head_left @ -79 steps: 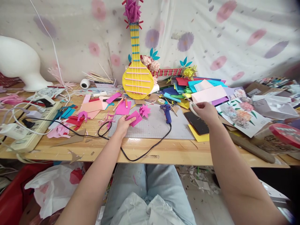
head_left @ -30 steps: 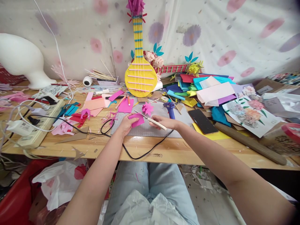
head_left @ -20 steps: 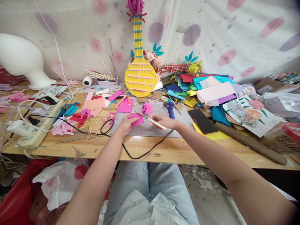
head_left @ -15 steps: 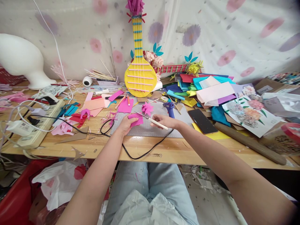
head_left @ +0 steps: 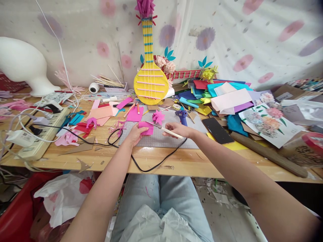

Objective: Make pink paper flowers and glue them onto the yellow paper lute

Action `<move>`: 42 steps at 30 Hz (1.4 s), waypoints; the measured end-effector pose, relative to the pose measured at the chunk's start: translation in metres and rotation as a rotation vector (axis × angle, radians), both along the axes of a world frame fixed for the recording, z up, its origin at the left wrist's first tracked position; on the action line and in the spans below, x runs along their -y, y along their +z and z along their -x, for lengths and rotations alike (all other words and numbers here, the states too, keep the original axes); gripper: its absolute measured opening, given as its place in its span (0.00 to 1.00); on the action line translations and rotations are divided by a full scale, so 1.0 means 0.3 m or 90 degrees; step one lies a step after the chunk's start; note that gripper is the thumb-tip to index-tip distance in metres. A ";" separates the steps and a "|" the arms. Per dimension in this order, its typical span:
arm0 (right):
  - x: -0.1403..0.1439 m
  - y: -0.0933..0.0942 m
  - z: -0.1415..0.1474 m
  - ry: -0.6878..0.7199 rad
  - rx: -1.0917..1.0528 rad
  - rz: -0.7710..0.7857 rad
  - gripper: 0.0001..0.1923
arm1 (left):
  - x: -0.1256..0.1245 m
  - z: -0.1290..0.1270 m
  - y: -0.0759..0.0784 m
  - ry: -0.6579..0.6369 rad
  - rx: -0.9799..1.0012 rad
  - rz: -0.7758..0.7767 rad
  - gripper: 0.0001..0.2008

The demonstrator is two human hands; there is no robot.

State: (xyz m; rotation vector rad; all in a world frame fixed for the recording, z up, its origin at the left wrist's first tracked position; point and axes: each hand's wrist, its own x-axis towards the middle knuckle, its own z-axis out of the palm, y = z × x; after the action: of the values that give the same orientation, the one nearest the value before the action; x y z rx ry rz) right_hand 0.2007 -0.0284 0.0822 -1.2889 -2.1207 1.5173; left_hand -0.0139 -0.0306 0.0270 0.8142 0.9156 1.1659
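My left hand (head_left: 135, 135) pinches a small piece of magenta paper (head_left: 148, 129) over the grey cutting mat (head_left: 161, 143). White-handled scissors (head_left: 174, 133) are gripped in my right hand (head_left: 174, 129), their blades lying across the upper right part of the paper. Whether the blades are fully closed is too small to tell. Just behind them a magenta paper flower (head_left: 158, 117) rests on the mat. A blue glue gun (head_left: 182, 117) stands behind my right hand. More magenta paper (head_left: 135, 114) lies at the mat's back left.
A yellow paper lute (head_left: 151, 85) leans at the back. A phone (head_left: 217, 130) and a brown stick (head_left: 268, 155) lie to the right, beside piled coloured paper (head_left: 232, 99). A black cable (head_left: 151, 170) loops along the front edge. A power strip (head_left: 42, 137) sits left.
The scissors have turned slightly, and their blades sit a little differently on the magenta paper. Both hands stay in nearly the same place.
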 end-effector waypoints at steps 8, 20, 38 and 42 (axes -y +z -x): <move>0.000 -0.016 0.012 -0.041 0.004 -0.032 0.25 | 0.003 -0.018 0.023 0.067 0.038 0.012 0.14; 0.002 0.012 0.018 -0.011 0.013 -0.011 0.26 | -0.008 -0.011 0.010 0.122 0.034 -0.002 0.16; 0.001 -0.007 0.016 0.075 -0.017 0.045 0.24 | -0.006 -0.006 -0.002 0.050 0.007 -0.023 0.16; -0.002 -0.012 0.022 0.087 -0.026 0.043 0.24 | -0.008 -0.001 -0.001 0.048 0.009 -0.023 0.16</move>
State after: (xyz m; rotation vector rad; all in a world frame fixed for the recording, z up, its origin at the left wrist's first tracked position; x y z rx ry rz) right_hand 0.1939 -0.0277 0.0785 -1.1435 -2.1895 1.6683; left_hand -0.0136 -0.0283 0.0267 0.8044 0.9224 1.2552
